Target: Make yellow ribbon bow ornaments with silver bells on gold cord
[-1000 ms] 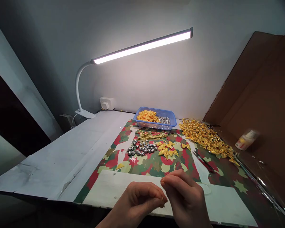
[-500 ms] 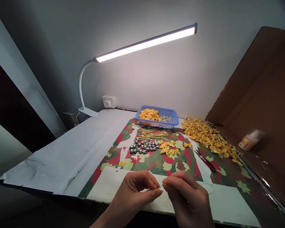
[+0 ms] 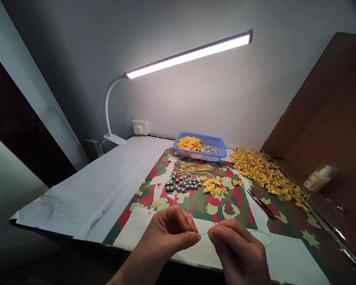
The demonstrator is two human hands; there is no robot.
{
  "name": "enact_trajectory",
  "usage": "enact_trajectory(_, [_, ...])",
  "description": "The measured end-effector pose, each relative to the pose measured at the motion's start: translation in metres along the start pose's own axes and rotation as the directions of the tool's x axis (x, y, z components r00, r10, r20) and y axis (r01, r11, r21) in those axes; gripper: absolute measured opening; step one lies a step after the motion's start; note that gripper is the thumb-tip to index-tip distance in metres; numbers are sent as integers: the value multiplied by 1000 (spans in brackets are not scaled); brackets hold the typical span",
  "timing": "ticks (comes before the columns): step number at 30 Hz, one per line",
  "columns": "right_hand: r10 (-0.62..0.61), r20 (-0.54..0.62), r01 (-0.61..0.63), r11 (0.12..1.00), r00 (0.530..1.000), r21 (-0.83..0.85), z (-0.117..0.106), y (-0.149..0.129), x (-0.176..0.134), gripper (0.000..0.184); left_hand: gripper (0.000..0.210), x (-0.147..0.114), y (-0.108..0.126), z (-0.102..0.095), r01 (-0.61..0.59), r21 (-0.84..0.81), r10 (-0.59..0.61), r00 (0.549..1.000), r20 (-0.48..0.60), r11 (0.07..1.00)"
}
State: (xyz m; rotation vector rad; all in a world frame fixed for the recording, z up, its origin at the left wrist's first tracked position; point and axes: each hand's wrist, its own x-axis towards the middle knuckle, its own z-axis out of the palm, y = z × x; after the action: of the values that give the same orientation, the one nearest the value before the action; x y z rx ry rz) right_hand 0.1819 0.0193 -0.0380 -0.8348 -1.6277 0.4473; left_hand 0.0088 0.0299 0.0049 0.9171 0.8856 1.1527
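My left hand [image 3: 169, 235] is closed in a pinch, thumb against fingertips, low over the white strip of the table. A short length of thin, pale thread [image 3: 204, 233] runs from it to my right hand [image 3: 240, 247], which pinches the other end between thumb and forefinger. Something small and golden shows at the left fingertips, mostly hidden. Beyond the hands lie several silver bells [image 3: 184, 184], a small group of yellow ribbon bows [image 3: 214, 187] and a bundle of gold cords [image 3: 197, 169].
A blue basket [image 3: 222, 154] with yellow bows and silver bells stands by the wall. To the right are a heap of corded bows [image 3: 261, 170], dark scissors [image 3: 262, 206], and a white bottle [image 3: 317, 180] against cardboard [image 3: 323, 111]. A lit lamp [image 3: 190, 56] hangs overhead.
The fingertips of my two hands have drawn slightly apart, and more of the thread shows between them. The whole view has shifted a little; the things on the table lie as before.
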Motion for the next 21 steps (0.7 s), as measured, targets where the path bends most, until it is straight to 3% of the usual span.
enact_trajectory(10, [54,-56,-57,997,997,-57,-14,0,-4,12,38,-4,2,3,47,48,-42,994,-100,998])
enact_trajectory(17, [69,-106,-80,991,992,-103,-26,2,-4,9,35,-4,-1,3,46,82,-39,995,-88,996])
enact_trajectory(21, [79,-119,-95,987,990,-130,-30,2,-3,9,32,-4,-4,1,44,116,-40,999,-29,992])
